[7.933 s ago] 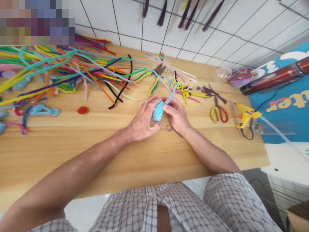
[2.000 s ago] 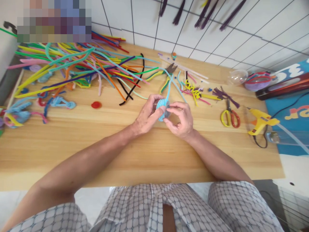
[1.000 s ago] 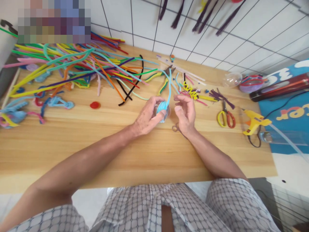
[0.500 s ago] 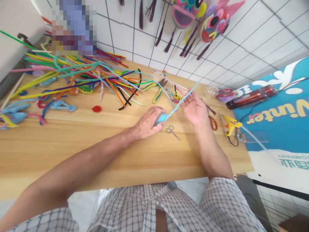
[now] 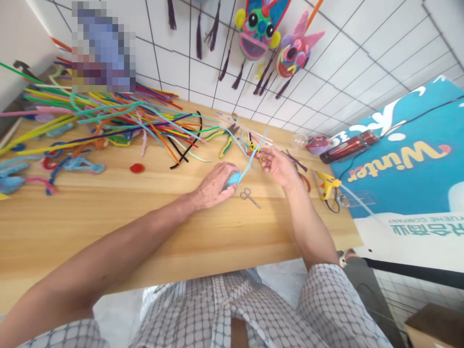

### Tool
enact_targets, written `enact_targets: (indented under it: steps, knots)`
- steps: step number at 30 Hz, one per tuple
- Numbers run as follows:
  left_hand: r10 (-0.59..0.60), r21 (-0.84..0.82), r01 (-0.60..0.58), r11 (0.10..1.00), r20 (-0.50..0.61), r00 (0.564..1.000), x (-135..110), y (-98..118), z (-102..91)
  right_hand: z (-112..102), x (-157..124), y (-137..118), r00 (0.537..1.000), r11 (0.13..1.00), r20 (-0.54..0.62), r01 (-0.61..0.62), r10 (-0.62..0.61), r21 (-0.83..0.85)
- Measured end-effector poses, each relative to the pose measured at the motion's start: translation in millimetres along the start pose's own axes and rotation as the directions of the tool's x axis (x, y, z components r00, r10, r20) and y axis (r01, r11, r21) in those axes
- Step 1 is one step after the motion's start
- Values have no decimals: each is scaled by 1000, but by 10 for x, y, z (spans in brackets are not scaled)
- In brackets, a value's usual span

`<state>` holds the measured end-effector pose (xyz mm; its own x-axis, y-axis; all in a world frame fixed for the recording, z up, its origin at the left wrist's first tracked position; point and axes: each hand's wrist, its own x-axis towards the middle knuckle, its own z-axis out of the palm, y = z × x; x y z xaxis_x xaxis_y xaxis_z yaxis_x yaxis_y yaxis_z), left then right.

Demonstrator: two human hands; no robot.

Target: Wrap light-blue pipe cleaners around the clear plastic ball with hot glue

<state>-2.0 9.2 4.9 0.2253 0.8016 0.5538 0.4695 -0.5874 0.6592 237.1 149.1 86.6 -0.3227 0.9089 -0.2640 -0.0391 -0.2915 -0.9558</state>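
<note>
My left hand (image 5: 213, 182) is closed round a small ball wrapped in light blue pipe cleaner (image 5: 232, 178), resting near the middle of the wooden table (image 5: 108, 212). The loose end of the light blue pipe cleaner (image 5: 253, 157) runs up and to the right from the ball. My right hand (image 5: 277, 165) sits by that loose end with fingers partly curled, thumb and fingers near the strand. Small grey scissors (image 5: 248, 195) lie on the table just below the ball.
A large heap of coloured pipe cleaners (image 5: 101, 121) covers the table's far left. Pliers (image 5: 226, 137), a yellow glue gun (image 5: 326, 183) and a red felt disc (image 5: 137, 167) lie about. Colourful pipe-cleaner masks (image 5: 271, 34) hang on the tiled wall. A blue banner (image 5: 406, 169) lies at right.
The ball stayed in my left hand while my right hand let go, moved out to the right and drew the loose blue end outwards. The view swung up and to the right.
</note>
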Motion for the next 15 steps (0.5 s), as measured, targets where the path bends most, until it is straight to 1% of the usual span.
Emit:
enact_targets:
  steps: [1, 2, 3, 5, 7, 8, 11, 13, 15]
  knots:
    - [6, -5, -6, 1000, -4, 1000, 2, 1, 4, 47, 17, 4, 998, 999, 34, -50, 50, 2]
    - [11, -9, -11, 1000, -8, 1000, 5, 1, 7, 92, 33, -4, 995, 997, 72, -73, 72, 12]
    - [14, -11, -14, 1000, -11, 1000, 7, 1, 10, 130, 49, -22, 992, 997, 108, -66, 62, 29]
    - [16, -18, -16, 1000, -13, 1000, 12, 1, 13, 178, 79, -80, 988, 998, 153, 0, -11, 69]
    - [20, -28, -20, 999, -15, 1000, 16, 2, 13, 187, 102, -133, 985, 995, 159, 55, -69, 89]
    - [22, -33, -22, 999, -15, 1000, 17, 3, 11, 183, 111, -149, 986, 995, 152, 59, -72, 86]
    - [17, -34, -17, 999, -2, 1000, 19, 11, 3, 171, 135, -148, 992, 998, 129, 3, -12, 68]
    - [6, -24, -5, 1000, 15, 1000, 20, 22, -7, 176, 157, -143, 988, 995, 156, -37, 22, 95]
    - [-9, -11, 9, 1000, 30, 1000, 22, 35, -17, 184, 181, -165, 980, 986, 197, -40, 8, 159]
